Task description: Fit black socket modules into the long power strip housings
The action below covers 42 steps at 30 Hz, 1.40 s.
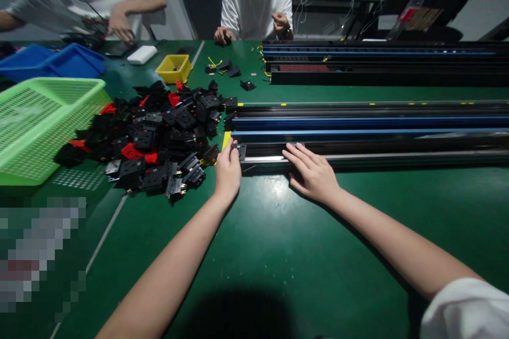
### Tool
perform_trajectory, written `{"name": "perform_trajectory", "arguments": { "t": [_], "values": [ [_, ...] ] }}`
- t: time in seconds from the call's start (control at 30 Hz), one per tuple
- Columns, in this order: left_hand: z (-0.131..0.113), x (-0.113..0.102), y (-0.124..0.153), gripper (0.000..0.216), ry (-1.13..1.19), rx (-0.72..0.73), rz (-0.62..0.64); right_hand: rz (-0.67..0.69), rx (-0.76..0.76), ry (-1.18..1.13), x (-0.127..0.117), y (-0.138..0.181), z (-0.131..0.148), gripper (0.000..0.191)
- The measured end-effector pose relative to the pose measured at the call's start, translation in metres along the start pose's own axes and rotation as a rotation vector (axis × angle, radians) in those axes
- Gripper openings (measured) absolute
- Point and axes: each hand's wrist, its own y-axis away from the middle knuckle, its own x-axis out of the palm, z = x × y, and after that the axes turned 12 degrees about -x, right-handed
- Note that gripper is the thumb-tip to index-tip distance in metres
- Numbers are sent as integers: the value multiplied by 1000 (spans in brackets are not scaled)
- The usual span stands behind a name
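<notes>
My left hand (228,169) is closed at the left end of the nearest long black rail (377,161). Its thumb and fingers grip a small black plastic end piece (239,151) at that end; whether the piece sits fully in the rail I cannot tell. Further right, my right hand (314,169) rests on the same rail with its fingers stretched out over the top. Beside my left hand lies a large heap of black plastic pieces (153,135), some with red parts and metal contacts. More black and blue rails (358,123) lie parallel just behind.
A green mesh basket (75,132) stands left of the heap, with blue trays (75,61) and a yellow bin (175,68) behind. More rails (389,78) lie at the back right. Two people in white shirts sit across the green table (278,254).
</notes>
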Motion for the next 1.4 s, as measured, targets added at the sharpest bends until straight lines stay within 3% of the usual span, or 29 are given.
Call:
{"name": "perform_trajectory", "arguments": {
  "t": [0.47, 0.7, 0.87, 1.03, 1.4],
  "values": [
    [-6, -2, 4, 43, -29, 19, -12, -18, 5, -22, 0, 0, 0, 67],
    [-14, 3, 14, 55, -263, 139, 96, -27, 1, -12, 1, 0, 0, 62],
    [-12, 3, 13, 58, -287, 184, 31, -20, -2, -17, 0, 0, 0, 67],
    [-13, 2, 12, 60, -235, 138, 110, -16, -1, -16, -1, 0, -1, 68],
    [-19, 2, 22, 53, -89, 160, 146, -2, -15, -25, -2, 1, -2, 69]
  ]
}}
